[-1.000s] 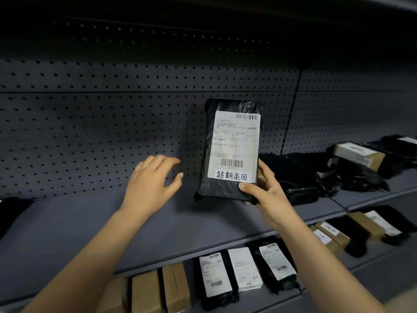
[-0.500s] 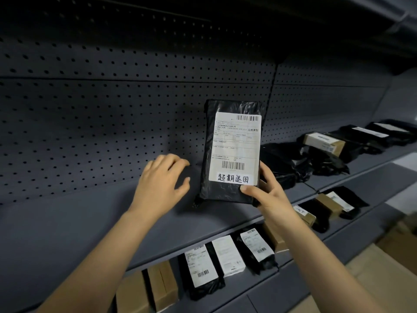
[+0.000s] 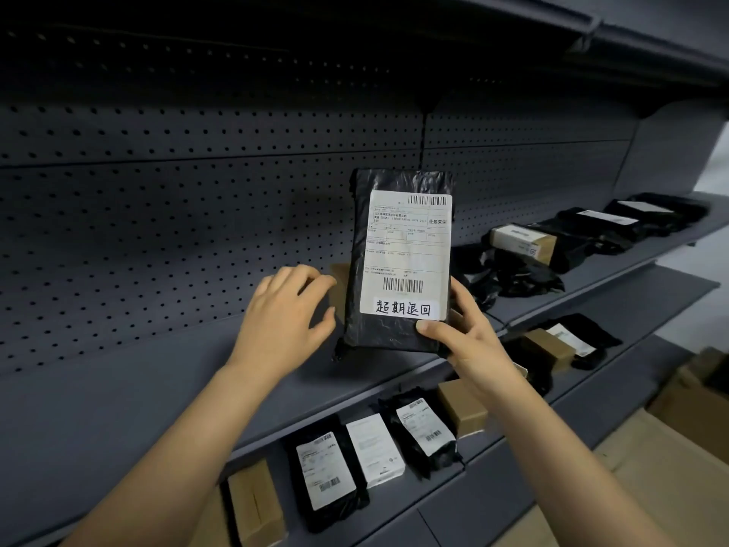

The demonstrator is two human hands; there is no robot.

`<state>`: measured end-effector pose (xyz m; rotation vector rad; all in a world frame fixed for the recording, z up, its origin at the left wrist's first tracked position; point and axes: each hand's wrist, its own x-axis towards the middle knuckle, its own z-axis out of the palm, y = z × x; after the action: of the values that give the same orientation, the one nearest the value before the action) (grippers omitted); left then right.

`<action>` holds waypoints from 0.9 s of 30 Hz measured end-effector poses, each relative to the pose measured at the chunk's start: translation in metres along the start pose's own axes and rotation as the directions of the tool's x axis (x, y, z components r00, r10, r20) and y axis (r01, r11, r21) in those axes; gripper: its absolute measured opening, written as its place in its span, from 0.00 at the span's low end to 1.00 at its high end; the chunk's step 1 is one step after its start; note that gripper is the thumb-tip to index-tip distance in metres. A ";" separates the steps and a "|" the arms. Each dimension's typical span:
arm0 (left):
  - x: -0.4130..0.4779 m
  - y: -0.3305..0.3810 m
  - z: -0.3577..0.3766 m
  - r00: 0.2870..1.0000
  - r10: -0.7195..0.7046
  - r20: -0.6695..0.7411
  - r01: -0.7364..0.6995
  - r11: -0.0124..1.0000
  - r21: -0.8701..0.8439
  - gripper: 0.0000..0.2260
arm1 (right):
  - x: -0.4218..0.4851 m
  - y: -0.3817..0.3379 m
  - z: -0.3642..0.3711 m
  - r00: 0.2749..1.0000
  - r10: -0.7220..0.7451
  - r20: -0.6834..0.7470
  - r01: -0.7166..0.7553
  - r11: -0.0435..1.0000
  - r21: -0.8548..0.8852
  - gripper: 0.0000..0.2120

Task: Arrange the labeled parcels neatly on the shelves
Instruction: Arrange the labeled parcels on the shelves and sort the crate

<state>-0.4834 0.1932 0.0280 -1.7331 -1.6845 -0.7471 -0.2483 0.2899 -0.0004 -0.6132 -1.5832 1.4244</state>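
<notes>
Black parcel (image 3: 398, 262) held upright over shelf (image 3: 157, 388), long axis vertical, label facing out; lower right corner pinched by right hand (image 3: 469, 341); left hand (image 3: 284, 321) just beside left edge, fingers loosely spread, nothing gripped, brown box (image 3: 340, 288) behind

Your parcel (image 3: 394, 333) is glossy black, its label (image 3: 408, 254) white with black barcodes and handwritten black characters. The shelf (image 3: 138, 388) is dark grey, its backboard (image 3: 177, 230) dotted with rows of black holes. Below sit tan boxes (image 3: 256, 503) and black white-labelled bags (image 3: 327, 471).
</notes>
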 end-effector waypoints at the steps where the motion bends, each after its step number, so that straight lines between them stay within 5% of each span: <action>1: 0.004 0.010 0.002 1.000 0.007 0.001 -0.007 1.000 0.002 0.14 | -0.002 -0.002 -0.010 1.000 -0.005 -0.006 0.005 1.000 0.001 0.33; 6: 0.037 0.079 0.020 0.998 0.060 -0.011 -0.060 0.998 -0.030 0.15 | -0.017 -0.015 -0.081 0.999 -0.040 -0.033 0.040 0.999 0.011 0.39; 15: 0.107 0.231 0.082 0.985 0.164 -0.049 -0.170 0.975 -0.144 0.15 | -0.055 -0.034 -0.247 0.967 -0.066 -0.244 0.076 0.997 0.032 0.34; 27: 0.169 0.421 0.194 0.908 0.410 -0.087 -0.410 0.825 -0.389 0.15 | -0.130 -0.027 -0.431 0.811 -0.018 -0.585 0.012 1.000 -0.013 0.39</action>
<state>-0.0598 0.4454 0.0121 -2.2785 -1.1350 -0.9248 0.1882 0.3979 -0.0380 -0.9393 -1.0918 1.0667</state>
